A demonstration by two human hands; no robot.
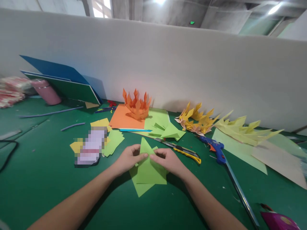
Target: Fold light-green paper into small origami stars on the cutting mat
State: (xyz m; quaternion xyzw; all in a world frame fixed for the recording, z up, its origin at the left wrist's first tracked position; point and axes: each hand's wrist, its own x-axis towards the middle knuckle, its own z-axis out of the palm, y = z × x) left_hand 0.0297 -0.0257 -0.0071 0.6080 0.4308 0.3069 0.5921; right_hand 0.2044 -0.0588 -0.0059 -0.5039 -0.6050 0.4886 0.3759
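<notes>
A piece of light green paper (151,172), folded to a point at the top, is held up between both hands near the middle of the table. My left hand (129,159) pinches its left edge with thumb and fingers. On the other edge, my right hand (169,159) grips it the same way, thumb in front. Beneath it lies another light green sheet (140,191), its corner sticking out toward me. Just beyond my right hand lies a yellow utility knife (188,152) with its blade out. Folded green paper pieces (168,130) lie behind the hands.
An orange paper crown (137,108) stands on orange paper at the back. To the right are a yellow paper crown (198,119), a pale yellow spiky strip (249,131) and a blue glue gun (216,148). Left are a blurred-out object (92,147) and a pink bottle (46,92).
</notes>
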